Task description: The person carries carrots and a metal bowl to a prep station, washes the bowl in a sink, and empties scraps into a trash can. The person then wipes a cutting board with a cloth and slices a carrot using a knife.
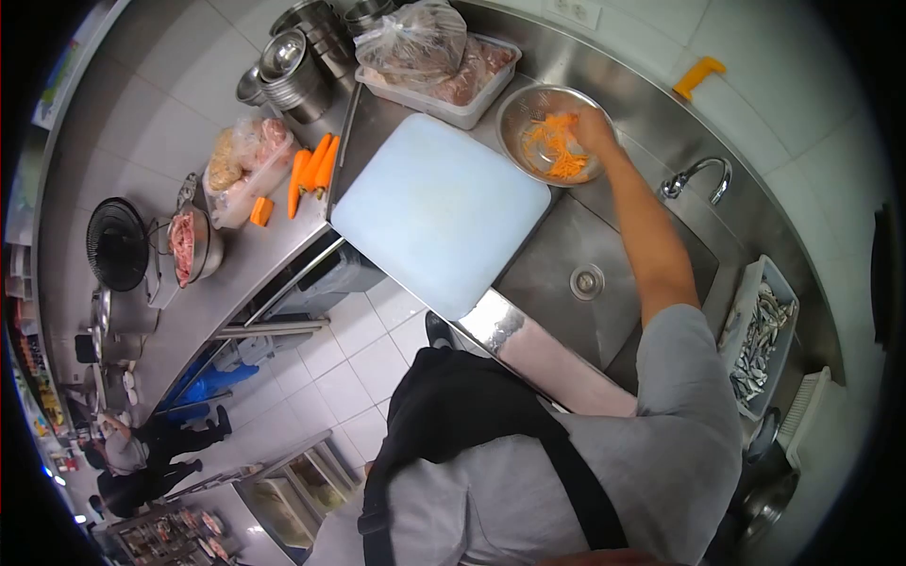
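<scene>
My right hand (593, 130) reaches over the rim of a steel bowl (514, 108) by the sink. Its fingers are curled in among shredded carrot (564, 162) that lies in the bowl; the fingertips are partly lost in the orange strands. Beside the bowl a large white cutting board (439, 208) lies on the counter with its surface bare. Whole carrots (311, 170) and a short cut piece of carrot (262, 210) rest to the left of the board. My left hand does not show.
A sink (557, 274) with a faucet (698, 179) lies below the bowl. A tray of small fish (760, 349) stands at right. Behind the board sit a tub of bagged meat (462, 108) and stacked steel bowls (294, 75). A pot of meat (193, 247) is at left. Two people work far left.
</scene>
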The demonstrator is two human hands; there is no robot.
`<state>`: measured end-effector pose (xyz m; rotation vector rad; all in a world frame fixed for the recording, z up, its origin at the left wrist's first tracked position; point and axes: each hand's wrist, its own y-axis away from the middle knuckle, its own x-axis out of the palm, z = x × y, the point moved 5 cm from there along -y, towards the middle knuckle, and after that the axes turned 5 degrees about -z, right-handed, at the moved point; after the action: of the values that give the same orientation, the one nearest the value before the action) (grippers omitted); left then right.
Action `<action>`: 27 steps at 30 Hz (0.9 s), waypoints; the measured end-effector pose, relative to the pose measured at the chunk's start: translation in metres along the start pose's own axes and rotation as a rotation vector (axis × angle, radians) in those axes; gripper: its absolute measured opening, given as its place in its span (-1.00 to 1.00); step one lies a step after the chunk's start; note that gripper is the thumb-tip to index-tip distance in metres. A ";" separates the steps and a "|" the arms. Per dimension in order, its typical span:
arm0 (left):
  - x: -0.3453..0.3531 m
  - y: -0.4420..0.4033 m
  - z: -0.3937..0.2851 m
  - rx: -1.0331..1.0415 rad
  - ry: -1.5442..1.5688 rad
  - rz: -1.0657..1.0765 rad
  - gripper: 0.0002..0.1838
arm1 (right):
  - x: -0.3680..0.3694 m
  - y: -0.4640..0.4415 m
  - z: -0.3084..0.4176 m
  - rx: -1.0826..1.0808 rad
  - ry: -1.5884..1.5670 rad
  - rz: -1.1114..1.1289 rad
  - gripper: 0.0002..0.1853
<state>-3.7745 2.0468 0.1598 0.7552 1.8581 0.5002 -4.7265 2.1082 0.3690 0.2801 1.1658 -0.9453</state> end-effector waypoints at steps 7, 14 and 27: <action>-0.006 -0.055 -0.029 0.053 0.161 -0.016 -0.65 | -0.040 -0.027 -0.003 -0.078 -0.121 -0.001 -0.77; -0.025 -0.130 -0.140 -0.103 0.669 -0.043 -0.59 | -0.081 -0.014 0.027 -0.014 -0.271 -0.181 -0.79; -0.009 -0.102 -0.070 0.208 0.162 -0.015 -0.73 | -0.022 0.076 -0.069 0.387 -0.113 -0.400 -0.31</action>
<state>-3.8644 1.9675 0.1273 0.8587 2.0885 0.3703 -4.7159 2.2084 0.3396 0.3035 0.9444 -1.5244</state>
